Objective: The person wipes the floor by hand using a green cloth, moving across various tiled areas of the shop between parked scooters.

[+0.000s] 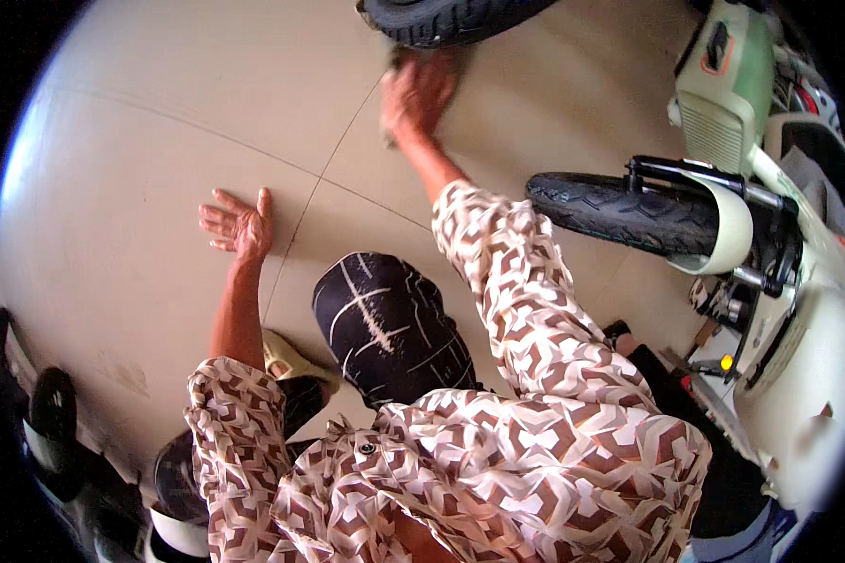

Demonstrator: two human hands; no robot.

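My left hand (pixel 241 225) hovers over the tiled floor (pixel 150 197), fingers spread, holding nothing. Reaching farther forward, my right hand (pixel 421 94) is pressed down at the floor beside a black tyre (pixel 460 21) at the top edge. Under that hand, greyish-brown edges of what looks like a cloth (pixel 400 58) poke out; the palm covers most of it. The right hand is slightly blurred, and its fingertips are hard to make out close to the tyre.
To the right stands a pale green and white motorbike, its front wheel (pixel 620 211) pointing at my right arm. Dark vehicle parts with another tyre (pixel 54 403) are at the lower left. My knee (pixel 385 324) and beige slipper (pixel 296 364) are below my hands.
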